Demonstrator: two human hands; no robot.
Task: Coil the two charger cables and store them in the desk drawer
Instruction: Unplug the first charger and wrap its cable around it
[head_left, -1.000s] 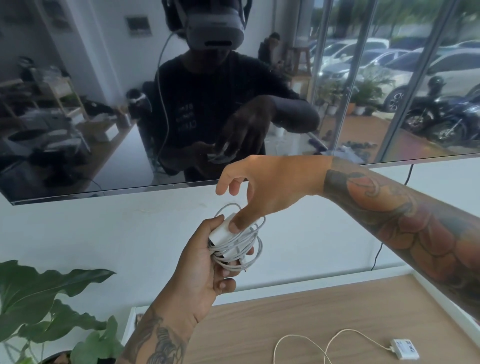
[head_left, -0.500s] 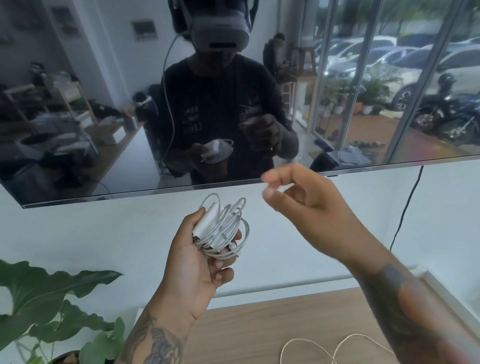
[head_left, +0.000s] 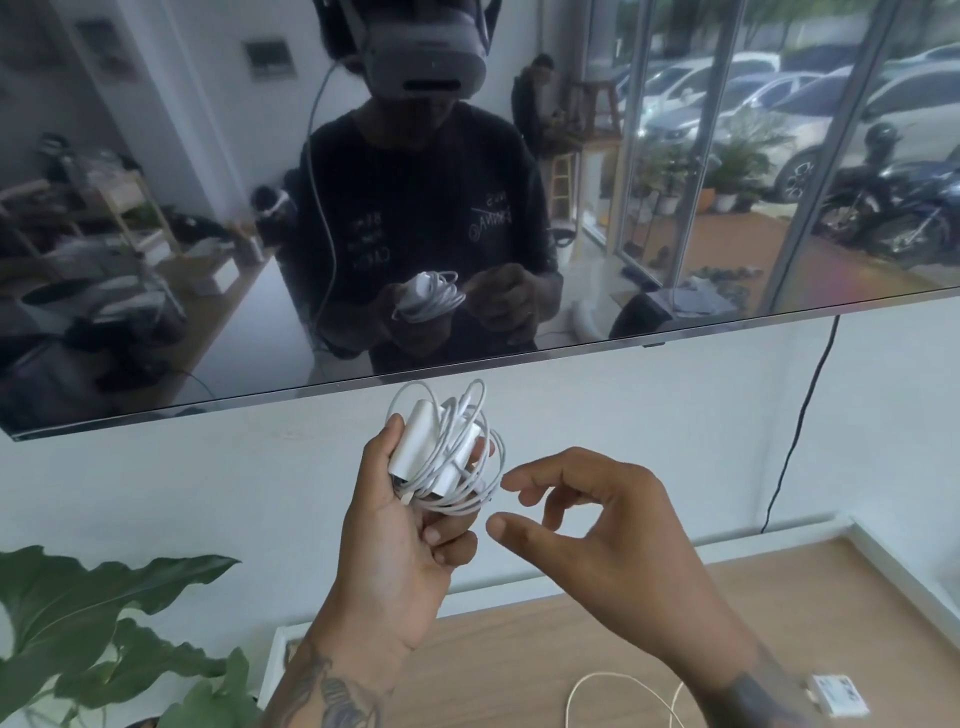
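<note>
Fingers and thumb of the left hand (head_left: 410, 525) curl round a white charger (head_left: 434, 449), holding it up in front of the pale wall (head_left: 208, 493) just below the lower edge of a dark wall screen (head_left: 156, 234). The charger's thin white cable (head_left: 467, 467) is wound in loose loops around the adapter block, with a few loops standing free above the thumb and others bulging out to the right past the fingertips. The right hand (head_left: 597, 525) hangs just beside the bundle, palm turned toward it, fingers loosely bent and spread; its thumb and forefinger are apart, with nothing between them, and whether a fingertip touches the outermost loop cannot be told. Below, on the wooden desk (head_left: 519, 654), the second charger cable (head_left: 618, 691) lies uncoiled in an open curve near the bottom edge, and its white adapter (head_left: 836, 701) lies flat at the lower right, partly hidden behind the right forearm. Both forearms bear tattoos. A large-leafed green plant (head_left: 88, 623) stands at the lower left, beside the desk's white raised edge. A black cord (head_left: 795, 431) runs down the wall at the right. The screen mirrors the person and the bundle held in the hands
</note>
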